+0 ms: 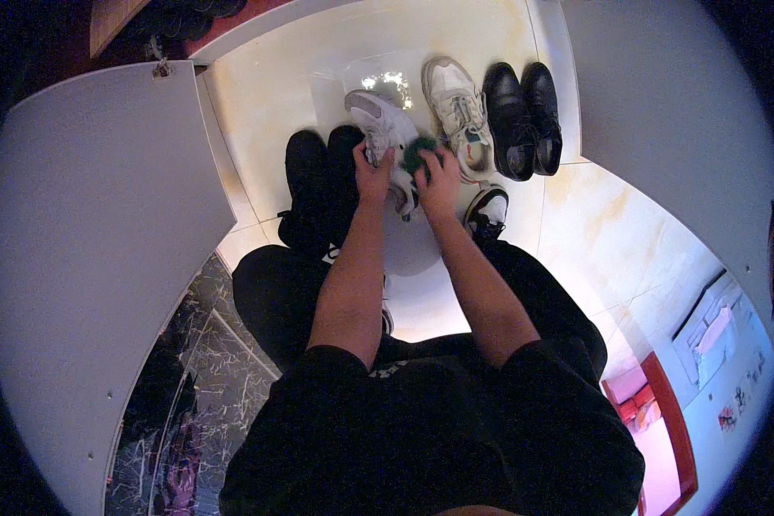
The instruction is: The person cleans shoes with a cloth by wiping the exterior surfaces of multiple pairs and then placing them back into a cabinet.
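My left hand (374,174) grips a white sneaker (395,129) by its side, with its toe pointing up and to the left. My right hand (437,180) holds a dark green, fuzzy-looking brush or scrubber (420,153) against the sneaker's other side. Just right of that hand a second white sneaker (455,97), with laces, rests on the floor. The shoe in my left hand is partly hidden by my fingers and the green thing.
Black lace-up leather shoes (508,97) stand at the right, black boots or shoes (306,168) at the left. My black-and-white shoe (490,206) is below on the tiled floor (264,97). Grey panels, apparently cabinet doors, flank both sides (103,193).
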Demonstrator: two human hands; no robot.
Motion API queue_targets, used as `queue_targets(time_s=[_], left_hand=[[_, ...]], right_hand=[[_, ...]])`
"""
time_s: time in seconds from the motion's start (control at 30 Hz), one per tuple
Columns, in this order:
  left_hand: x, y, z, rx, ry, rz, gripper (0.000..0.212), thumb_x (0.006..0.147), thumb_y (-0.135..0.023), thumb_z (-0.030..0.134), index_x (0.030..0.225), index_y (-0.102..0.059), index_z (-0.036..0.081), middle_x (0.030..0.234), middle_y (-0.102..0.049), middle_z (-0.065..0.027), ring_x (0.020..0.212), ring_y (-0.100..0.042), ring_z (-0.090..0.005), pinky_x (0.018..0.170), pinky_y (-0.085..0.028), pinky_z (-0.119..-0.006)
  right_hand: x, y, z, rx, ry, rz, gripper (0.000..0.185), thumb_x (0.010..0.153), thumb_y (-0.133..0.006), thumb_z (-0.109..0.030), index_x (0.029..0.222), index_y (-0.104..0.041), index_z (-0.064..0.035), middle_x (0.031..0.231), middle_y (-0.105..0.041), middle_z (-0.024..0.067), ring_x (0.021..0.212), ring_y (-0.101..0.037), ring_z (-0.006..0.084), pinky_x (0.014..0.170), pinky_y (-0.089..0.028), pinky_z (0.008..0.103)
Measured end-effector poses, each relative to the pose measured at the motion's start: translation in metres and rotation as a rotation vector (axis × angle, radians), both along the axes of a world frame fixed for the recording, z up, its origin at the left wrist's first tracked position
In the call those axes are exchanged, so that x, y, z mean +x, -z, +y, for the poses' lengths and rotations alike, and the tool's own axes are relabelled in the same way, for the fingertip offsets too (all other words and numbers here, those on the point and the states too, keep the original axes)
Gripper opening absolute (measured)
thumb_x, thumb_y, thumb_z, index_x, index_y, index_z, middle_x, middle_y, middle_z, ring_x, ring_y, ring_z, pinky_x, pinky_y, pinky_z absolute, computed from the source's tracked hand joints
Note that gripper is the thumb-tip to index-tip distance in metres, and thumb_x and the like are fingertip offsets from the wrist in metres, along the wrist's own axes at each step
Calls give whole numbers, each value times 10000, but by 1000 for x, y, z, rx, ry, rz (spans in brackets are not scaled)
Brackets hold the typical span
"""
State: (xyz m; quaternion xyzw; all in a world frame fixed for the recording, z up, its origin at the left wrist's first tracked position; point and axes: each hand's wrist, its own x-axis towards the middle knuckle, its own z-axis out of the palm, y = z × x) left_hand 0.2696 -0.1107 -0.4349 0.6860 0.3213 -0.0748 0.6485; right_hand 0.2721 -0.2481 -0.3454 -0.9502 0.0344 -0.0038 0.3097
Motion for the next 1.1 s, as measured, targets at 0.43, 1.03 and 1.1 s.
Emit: queue_targets(time_s=[0.43, 1.03, 1.1], left_hand=[[1, -5, -7, -136, -38, -65, 622, 800, -753, 233, 1258, -380, 41, 1132, -587, -142, 1020, -569, -237, 901, -455, -362], [-39, -82, -85, 736, 301, 360, 813, 703, -765, 365, 1339, -369, 51, 1212, -470, -227, 1134, -472, -396, 878, -469, -485], [-53, -64, -92, 746, 110, 228, 834, 692, -765, 389, 1334, -371, 30, 1201, -480, -220, 1141, -455, -392, 935, -431, -483]], right_hand=[[-39, 2, 17, 31, 520, 162, 318, 860, -531, -232, 1039, -610, 19, 1003, -584, 224, 959, -549, 412, 827, -441, 450], [118, 16, 30, 22, -69, 107, 289, 852, -572, -306, 937, -662, -45, 958, -638, 211, 928, -587, 425, 820, -487, 451], [100, 39, 21, -107, -310, 178, 247, 805, -613, -285, 940, -658, -83, 1065, -601, 141, 1037, -541, 348, 836, -479, 459]])
